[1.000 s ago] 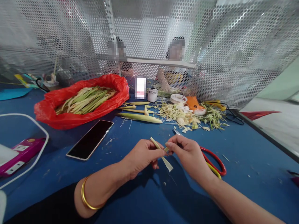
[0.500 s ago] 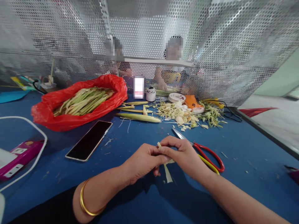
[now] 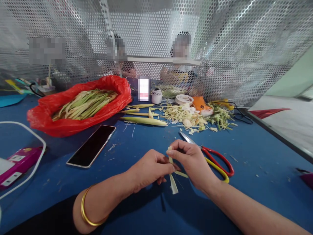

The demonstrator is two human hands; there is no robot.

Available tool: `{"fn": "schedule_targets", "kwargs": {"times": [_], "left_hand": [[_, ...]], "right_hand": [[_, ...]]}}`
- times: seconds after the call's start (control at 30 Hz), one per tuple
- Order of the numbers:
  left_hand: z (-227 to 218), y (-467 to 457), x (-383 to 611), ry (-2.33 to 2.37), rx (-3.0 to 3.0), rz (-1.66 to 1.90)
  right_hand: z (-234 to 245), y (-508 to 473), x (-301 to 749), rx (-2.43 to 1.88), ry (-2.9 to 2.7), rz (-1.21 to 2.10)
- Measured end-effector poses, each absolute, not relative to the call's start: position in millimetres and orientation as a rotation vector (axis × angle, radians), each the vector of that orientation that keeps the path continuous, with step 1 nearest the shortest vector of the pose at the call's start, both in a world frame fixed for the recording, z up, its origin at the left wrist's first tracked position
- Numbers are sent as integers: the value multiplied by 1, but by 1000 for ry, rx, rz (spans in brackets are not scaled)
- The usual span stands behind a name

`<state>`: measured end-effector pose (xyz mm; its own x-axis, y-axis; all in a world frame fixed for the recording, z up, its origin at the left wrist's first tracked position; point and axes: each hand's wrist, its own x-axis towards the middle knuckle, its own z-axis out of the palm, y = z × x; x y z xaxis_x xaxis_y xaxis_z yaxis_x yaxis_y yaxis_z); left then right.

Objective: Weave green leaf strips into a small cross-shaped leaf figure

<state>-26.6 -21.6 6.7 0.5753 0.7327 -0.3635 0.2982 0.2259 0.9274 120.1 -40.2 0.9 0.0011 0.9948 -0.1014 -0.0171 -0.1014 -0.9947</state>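
Note:
A pale green leaf strip (image 3: 172, 181) is pinched between both hands just above the blue table (image 3: 137, 209). My left hand (image 3: 151, 168), with a gold bangle on its wrist, grips the strip's middle with closed fingers. My right hand (image 3: 190, 160) pinches the strip's upper end, which is bent upright, and a short piece juts out sideways under it. The lower end hangs toward the table.
Red-and-yellow-handled scissors (image 3: 215, 158) lie right of my right hand. A black phone (image 3: 92, 146) lies to the left, a red bag of leaf strips (image 3: 80, 106) behind it. Leaf scraps (image 3: 193, 117) and stalks (image 3: 144, 121) lie farther back. Other people sit behind the perforated metal screen (image 3: 232, 58).
The strip went from lying slanted between my hands to being folded, its top end now upright. Both hands drew closer together and stayed in front of me.

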Motion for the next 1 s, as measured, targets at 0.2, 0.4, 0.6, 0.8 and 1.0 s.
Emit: {"fn": "schedule_targets", "kwargs": {"times": [0.2,0.4,0.6,0.8,1.0], "left_hand": [[8,-23,-25,923,1345,411],[11,-18,-24,935,1130,648],[9,-14,-25,997,1116,645],[12,-17,-24,979,1127,579],[12,-17,-26,1039,1216,643]], "right_hand": [[5,-38,120,-1292,-1160,1274],[16,-26,145,-1297,-1333,1095],[14,-24,154,-1417,-1561,1057],[11,-25,147,-1437,-1627,875],[4,-22,149,-1399,-1631,767]]}}
